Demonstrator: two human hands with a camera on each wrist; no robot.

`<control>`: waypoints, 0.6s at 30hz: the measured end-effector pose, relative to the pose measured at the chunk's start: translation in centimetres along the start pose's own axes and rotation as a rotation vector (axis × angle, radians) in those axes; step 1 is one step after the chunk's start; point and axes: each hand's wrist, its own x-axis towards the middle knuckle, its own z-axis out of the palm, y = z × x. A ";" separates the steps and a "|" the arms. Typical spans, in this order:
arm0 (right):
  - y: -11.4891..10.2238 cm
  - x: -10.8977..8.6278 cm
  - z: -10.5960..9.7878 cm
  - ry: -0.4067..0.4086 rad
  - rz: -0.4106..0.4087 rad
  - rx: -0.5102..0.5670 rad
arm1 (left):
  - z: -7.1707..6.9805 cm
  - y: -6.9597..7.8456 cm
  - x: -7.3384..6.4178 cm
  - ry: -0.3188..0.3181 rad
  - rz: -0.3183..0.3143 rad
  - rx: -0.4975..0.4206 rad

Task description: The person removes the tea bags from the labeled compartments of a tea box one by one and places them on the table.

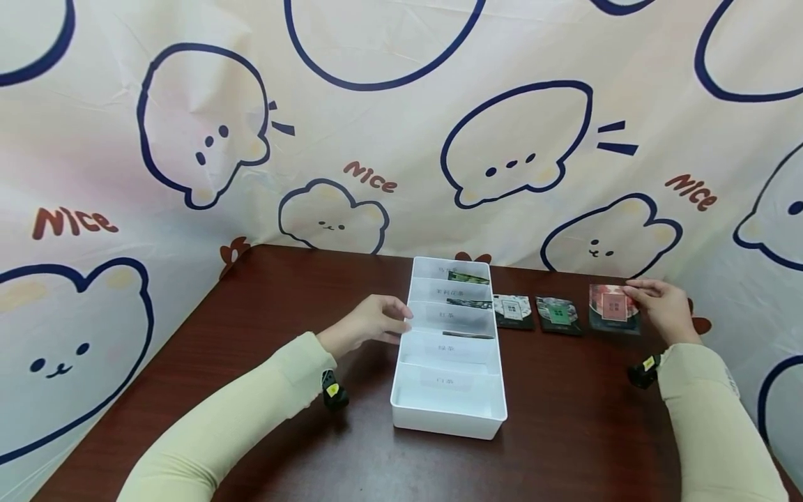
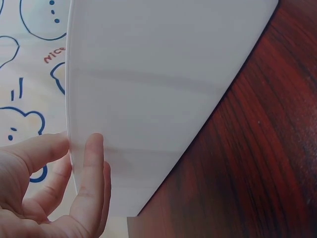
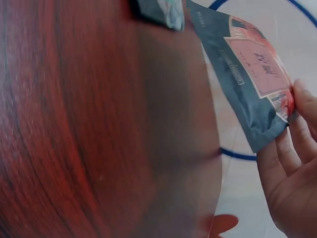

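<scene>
A red-and-dark tea sachet [image 1: 613,307] with a pink label is pinched at its right edge between the thumb and fingers of my right hand [image 1: 663,307]; the right wrist view shows the sachet [image 3: 252,74] tilted, above the table. My left hand [image 1: 374,321] is at the left side of a long white divided box [image 1: 448,422], its fairly straight fingers touching the rim and outer wall [image 2: 143,99]. Paper labels mark the compartments. Sachets stand in the three far ones: a green one [image 1: 467,278], a dark patterned one [image 1: 470,304] and one seen edge-on [image 1: 468,335].
Right of the box, a white-labelled sachet [image 1: 513,311] and a green-labelled sachet [image 1: 558,315] lie on the dark wooden table [image 1: 564,418]. A cartoon-printed sheet [image 1: 414,139] hangs behind the table and along both sides.
</scene>
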 end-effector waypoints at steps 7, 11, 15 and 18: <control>1.0 0.9 0.1 -0.054 0.041 -0.086 | 0.0 0.0 0.0 -0.007 0.004 0.003; 1.2 0.9 0.2 -0.055 0.084 -0.138 | 0.1 0.1 0.0 -0.005 0.005 0.013; 1.5 0.9 0.4 -0.033 0.102 -0.164 | 0.1 0.1 0.0 -0.001 0.001 0.015; 1.8 1.0 0.8 -0.020 0.076 -0.180 | 0.1 0.1 0.0 -0.001 0.001 0.017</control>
